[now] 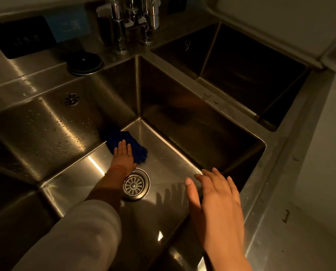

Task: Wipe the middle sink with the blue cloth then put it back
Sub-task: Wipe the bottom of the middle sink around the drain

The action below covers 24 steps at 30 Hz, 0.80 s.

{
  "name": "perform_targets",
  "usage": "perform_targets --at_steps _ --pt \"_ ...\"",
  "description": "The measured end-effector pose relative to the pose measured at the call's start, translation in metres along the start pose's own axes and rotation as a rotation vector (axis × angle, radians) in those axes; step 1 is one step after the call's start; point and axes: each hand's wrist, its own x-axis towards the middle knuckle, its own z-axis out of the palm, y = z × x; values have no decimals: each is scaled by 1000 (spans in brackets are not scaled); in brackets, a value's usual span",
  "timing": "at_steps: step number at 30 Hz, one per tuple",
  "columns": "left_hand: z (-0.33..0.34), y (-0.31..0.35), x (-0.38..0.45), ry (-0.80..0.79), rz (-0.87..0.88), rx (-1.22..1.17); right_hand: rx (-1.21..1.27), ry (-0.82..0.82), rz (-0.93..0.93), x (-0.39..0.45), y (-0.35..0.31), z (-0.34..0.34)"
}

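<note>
My left hand [123,154] presses straight, close-set fingers flat on the blue cloth [128,144], bunched at the far-left corner of the middle sink [169,161] floor. I judge it soft, light, probably damp: I'd pinch a raised fold. My right hand [214,196] hovers with fingers spread, holding nothing.

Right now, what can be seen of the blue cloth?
The cloth is dark blue, soft and crumpled into a loose wad. It lies on the floor of the sink, near the far left corner and just beyond the drain. The left hand presses flat on it with straight fingers, covering its near part.
</note>
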Motion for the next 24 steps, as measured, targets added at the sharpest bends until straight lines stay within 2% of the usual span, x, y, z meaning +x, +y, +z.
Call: perform_targets --at_steps 13,24 --pt "17 -27 -36 -44 -100 -36 -24 -22 -19 1 3 -1" --pt "19 -32 -34 -31 -55 10 10 -3 -5 0 3 2"
